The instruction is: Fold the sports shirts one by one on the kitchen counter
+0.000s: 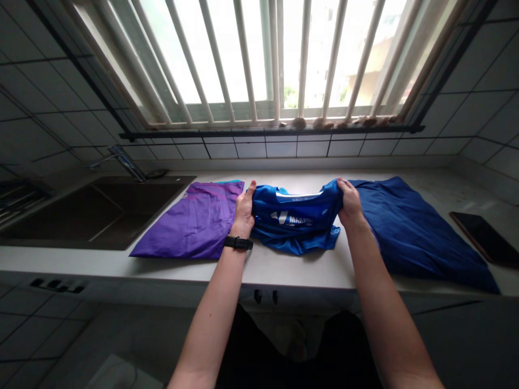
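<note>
Two sides of a blue T-shirt (295,220) are pinched, its cloth gathered in the left hand (244,209) and the right hand (351,203), with the upper part held up and the rest left bunched on the middle of the bench (284,270). A folded purple garment (190,221) is laid just beside the left hand, and a folded navy garment (413,232) just beside the right. A black watch (238,243) is worn on the left wrist. A dark sink (97,213) is set into the bench's left end, and a dark phone (482,236) is placed near its right end.

Left hand (244,209) and right hand (351,204) grip a blue shirt (295,219), apparently folded, between purple cloth (190,222) and navy cloth (417,232).
</note>
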Tool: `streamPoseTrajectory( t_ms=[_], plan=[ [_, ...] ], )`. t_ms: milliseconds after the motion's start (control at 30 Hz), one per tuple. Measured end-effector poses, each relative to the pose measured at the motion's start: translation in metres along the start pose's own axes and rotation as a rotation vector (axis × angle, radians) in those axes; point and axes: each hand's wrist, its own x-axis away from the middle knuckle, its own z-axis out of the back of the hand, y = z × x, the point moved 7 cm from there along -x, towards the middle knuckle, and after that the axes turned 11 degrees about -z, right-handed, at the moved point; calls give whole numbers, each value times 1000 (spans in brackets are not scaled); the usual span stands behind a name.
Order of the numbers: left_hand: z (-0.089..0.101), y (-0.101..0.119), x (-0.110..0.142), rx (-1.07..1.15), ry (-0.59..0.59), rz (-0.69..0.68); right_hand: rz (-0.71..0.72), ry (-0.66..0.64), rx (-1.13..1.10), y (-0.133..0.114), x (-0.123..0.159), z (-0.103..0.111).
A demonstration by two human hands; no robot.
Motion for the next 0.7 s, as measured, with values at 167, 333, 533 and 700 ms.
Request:
streamPoseTrajectory(
  t_ms=[167,333,533,700],
  plan=[
    [0,2,-3,28,21,-33,34,-25,-22,-6,2,-3],
    [5,7,-10,98,90,-129,96,-35,-56,-8,3,-6],
    [2,6,-7,129,75,-124,2,-20,-45,4,3,-7],
    [-1,9,-3,106,78,-112,-86,29,1,9,0,-3]
  ],
)
